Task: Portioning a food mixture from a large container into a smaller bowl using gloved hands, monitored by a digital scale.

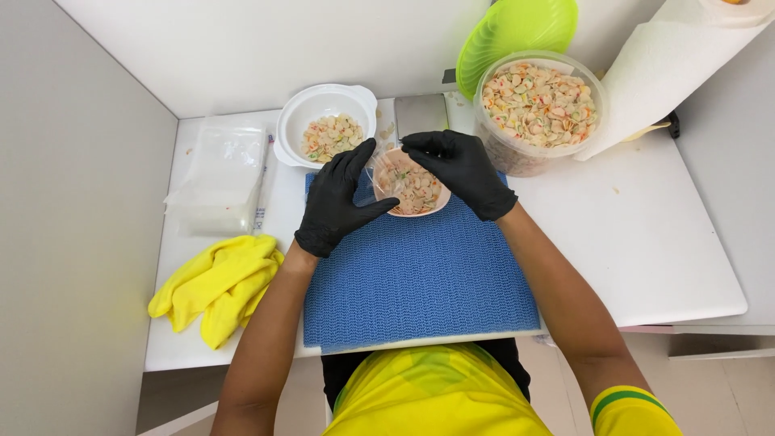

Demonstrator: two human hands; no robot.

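White walls close in a small table where two black-gloved hands, the left hand (337, 200) and the right hand (462, 171), cup a clear bag (397, 173) over a pink bowl (413, 192) on a blue mat (420, 278), so snacks stay inside.

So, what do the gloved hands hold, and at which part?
Both hands, left hand and right hand, hold a clear plastic bag by its open rim, over the pink bowl.
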